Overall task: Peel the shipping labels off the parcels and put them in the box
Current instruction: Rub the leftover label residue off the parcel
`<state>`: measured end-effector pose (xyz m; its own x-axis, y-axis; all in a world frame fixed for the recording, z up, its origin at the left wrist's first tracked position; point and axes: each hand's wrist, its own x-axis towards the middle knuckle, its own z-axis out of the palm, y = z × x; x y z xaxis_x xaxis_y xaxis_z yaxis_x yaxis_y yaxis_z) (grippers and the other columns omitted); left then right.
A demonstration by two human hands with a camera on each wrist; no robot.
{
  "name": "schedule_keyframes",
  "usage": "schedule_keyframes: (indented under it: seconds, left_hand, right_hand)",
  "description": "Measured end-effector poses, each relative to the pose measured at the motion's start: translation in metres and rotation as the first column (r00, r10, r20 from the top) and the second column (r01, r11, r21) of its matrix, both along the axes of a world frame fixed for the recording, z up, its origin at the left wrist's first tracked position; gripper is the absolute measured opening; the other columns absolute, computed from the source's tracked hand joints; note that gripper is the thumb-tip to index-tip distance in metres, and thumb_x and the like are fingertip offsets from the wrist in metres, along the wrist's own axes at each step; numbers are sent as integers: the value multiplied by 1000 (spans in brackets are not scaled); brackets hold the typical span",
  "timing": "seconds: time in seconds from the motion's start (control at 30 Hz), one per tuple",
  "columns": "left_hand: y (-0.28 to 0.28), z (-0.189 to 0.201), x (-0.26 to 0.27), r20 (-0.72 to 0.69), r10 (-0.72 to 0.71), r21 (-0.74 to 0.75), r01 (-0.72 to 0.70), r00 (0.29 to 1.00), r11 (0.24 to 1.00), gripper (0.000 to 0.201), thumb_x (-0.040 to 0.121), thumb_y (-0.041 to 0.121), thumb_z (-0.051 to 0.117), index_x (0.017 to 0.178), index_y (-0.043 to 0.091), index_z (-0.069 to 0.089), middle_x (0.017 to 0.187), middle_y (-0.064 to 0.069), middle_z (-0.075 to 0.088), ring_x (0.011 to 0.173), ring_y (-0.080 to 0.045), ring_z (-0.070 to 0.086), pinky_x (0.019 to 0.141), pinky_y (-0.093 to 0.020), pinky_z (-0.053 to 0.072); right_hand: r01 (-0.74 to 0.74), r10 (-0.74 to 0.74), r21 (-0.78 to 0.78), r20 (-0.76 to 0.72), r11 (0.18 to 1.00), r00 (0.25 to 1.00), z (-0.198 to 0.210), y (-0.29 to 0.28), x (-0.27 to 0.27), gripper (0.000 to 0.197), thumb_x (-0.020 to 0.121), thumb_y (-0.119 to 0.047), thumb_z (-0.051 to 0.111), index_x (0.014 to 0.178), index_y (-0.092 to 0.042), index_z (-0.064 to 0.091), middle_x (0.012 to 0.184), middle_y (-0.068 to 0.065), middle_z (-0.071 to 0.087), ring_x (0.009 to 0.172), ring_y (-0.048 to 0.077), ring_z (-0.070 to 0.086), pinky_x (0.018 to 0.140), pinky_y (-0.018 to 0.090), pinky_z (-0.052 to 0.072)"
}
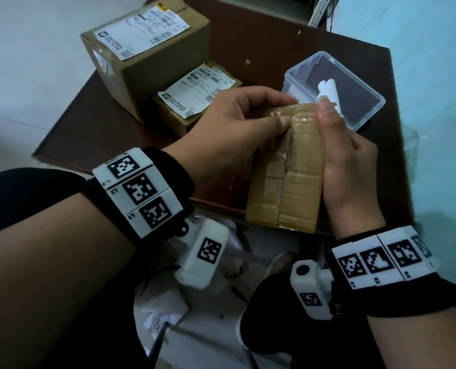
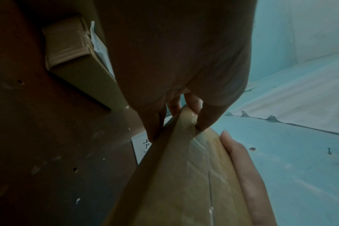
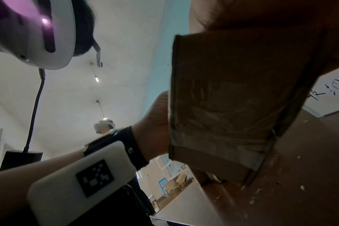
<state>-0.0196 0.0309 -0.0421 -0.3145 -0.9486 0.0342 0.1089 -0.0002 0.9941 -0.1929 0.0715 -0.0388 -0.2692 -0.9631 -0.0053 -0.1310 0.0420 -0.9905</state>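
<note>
While both hands grasp the taped parcel (image 1: 288,166), left hand (image 1: 229,123) at top, right hand (image 1: 351,166) alongside, our clear box (image 1: 365,83) lies just beyond the grip (label unseen).

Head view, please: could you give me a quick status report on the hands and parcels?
Left hand and right hand both grip the taped parcel. Two labelled parcels wait on the table. Clear plastic box holds rolled labels. Nothing in the way.

Bare tabletop (image 1: 88,129) left of stacked parcels (image 1: 152,65).
</note>
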Motion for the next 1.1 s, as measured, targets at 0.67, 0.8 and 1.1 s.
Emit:
schedule_keyframes:
  seconds: [0.67,0.8,1.1]
  left_hand:
    - [3,6,0,-56,20,31,-18,998,999,20,98,-4,66,117,-5,69,106,-18,73,88,-12,71,76,-21,57]
    - [3,7,0,-47,23,27,-22,999,999,17,98,-5,64,114,-3,70,95,-8,74,77,-4,70,70,-16,54]
    - [4,6,0,-53,32,2,-32,998,999,17,95,4,72,112,-2,71,102,-12,74,89,-15,70,78,-24,58]
  right_hand:
    - [-47,46,-29,-20,998,999,3,2,3,47,106,-47,64,85,-5,70,78,12,66,75,27,64,70,36,53]
    - [-54,53,-24,-17,998,998,5,3,5,43,106,-45,63,77,-13,65,73,4,65,70,19,64,65,27,53]
    - [-48,49,-33,8,998,999,5,3,4,48,105,-45,65,80,-4,66,74,11,64,71,25,63,65,34,52]
